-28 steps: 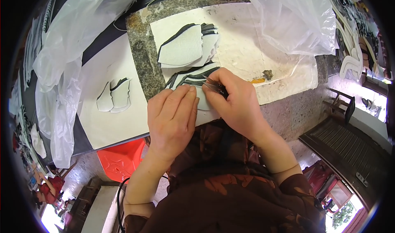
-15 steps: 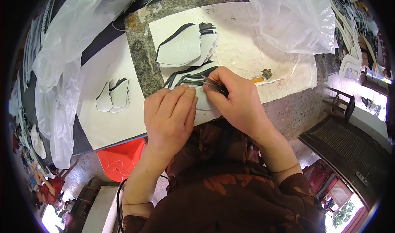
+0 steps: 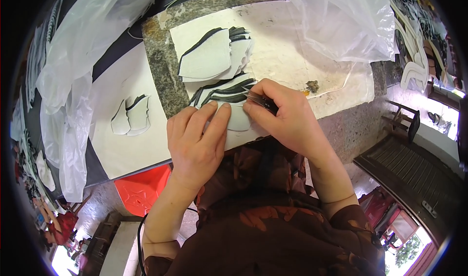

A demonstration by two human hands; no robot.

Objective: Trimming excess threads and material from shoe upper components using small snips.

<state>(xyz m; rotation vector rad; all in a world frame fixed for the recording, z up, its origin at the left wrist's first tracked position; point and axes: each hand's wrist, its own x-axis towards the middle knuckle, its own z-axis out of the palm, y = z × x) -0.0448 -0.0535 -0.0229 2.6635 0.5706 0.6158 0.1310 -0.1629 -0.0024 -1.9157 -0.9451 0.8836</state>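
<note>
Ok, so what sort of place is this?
Probably a small workshop: pale, dark-edged cut pieces lie stacked on a worn work surface, the right hand holds a pointed metal tool, and curved white parts show at far right.

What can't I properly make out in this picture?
All in the head view:
Metal tool: rear end hidden by the right hand.
Pale piece: partly hidden by the left hand.
Translucent plastic at right: cut off by the upper edge.
Person in red: too small for detail.
</note>
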